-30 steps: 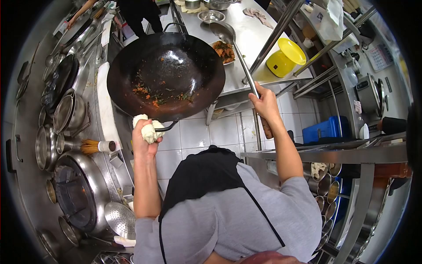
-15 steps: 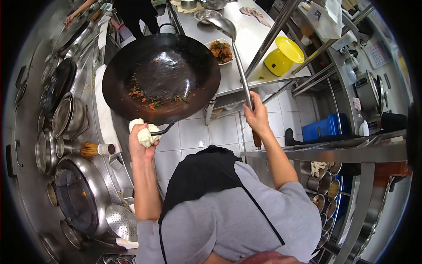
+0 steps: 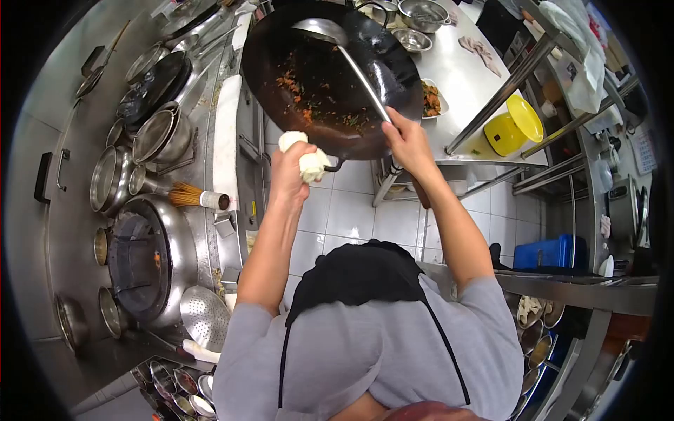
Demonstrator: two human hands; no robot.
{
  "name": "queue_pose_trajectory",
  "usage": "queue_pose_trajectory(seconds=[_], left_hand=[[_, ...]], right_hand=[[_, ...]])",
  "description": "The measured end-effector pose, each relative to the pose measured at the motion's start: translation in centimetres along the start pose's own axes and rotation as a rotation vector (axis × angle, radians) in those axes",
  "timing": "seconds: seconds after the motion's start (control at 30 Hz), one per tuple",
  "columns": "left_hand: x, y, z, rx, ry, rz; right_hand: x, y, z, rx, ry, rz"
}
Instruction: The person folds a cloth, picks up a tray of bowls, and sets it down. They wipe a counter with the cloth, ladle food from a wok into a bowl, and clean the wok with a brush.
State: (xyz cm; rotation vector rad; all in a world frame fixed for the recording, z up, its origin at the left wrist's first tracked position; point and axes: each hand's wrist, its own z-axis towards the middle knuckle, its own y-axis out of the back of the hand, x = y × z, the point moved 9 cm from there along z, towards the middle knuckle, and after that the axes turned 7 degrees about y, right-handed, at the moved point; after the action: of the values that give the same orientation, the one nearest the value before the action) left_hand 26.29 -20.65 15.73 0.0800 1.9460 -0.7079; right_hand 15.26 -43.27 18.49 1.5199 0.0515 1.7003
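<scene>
My left hand (image 3: 288,168) is closed around a folded pale cloth (image 3: 311,164), which wraps the near handle of a big dark wok (image 3: 316,84). Orange and green food scraps cling to the wok's inner surface. In my right hand (image 3: 409,144) is the handle of a long metal ladle (image 3: 324,31); its bowl hangs over the far part of the wok. Whether the ladle touches the wok I cannot tell. To the right of the wok, a white dish (image 3: 433,98) of orange-brown food with greens is partly hidden by the wok's rim.
A steel table (image 3: 460,84) carries metal bowls (image 3: 423,14) and a yellow scale-like device (image 3: 514,126). On my left are a round burner (image 3: 144,256), a perforated skimmer (image 3: 204,317), a bamboo brush (image 3: 200,198) and stacked strainers (image 3: 156,137). A blue bin (image 3: 544,252) stands at right.
The view has swung left. The ladle has moved from above the table to over the wok, and the wok now hides part of the food dish.
</scene>
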Motion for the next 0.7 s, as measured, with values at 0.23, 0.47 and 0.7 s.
queue_pose_trajectory(seconds=[0.23,0.47,0.7], left_hand=[[-3.3,-2.9,3.9,0.063,-0.030,-0.018],[-3.9,-4.2,5.1,0.023,-0.096,-0.039],[-3.2,-6.5,6.3,-0.011,-0.116,-0.059]], right_hand=[[0.1,2.9,-5.4,0.108,0.159,-0.290],[-3.2,9.1,-6.2,-0.058,0.190,-0.413],[-0.5,4.4,-0.7,-0.065,0.220,-0.303]])
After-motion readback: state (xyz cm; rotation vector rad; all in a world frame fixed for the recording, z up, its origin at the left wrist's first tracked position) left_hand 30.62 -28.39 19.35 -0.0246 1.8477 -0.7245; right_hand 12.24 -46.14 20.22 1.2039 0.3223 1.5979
